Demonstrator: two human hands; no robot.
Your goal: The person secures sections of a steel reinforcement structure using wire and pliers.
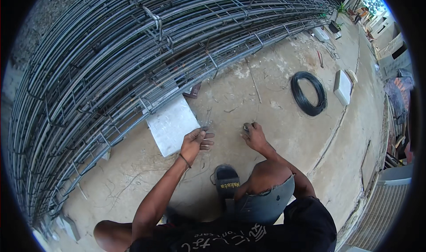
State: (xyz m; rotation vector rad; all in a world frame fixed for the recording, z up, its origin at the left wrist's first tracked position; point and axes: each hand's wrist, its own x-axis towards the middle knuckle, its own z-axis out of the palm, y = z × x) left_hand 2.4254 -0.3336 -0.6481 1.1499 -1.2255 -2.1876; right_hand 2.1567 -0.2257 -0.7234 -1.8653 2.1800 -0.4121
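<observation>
Beside a white slab (171,119), my left hand (196,143) pinches something small and thin, perhaps wire, with its other fingers loosely spread; I cannot make it out clearly. My right hand (254,138), a short way right over the concrete floor (270,101), is closed around a small dark object, too hidden to name. Bundled rebar cages (111,56) lie above and left of my hands, overhanging the slab. My sandalled foot (227,181) is below and between my hands, beside my bent knee in torn jeans.
A coil of black wire (301,105) and a white block (341,87) lie to the right. A cracked edge runs along the right, with piled materials (395,101) and corrugated sheet (386,212) beyond. A person (361,14) is far back at the upper right, near plants.
</observation>
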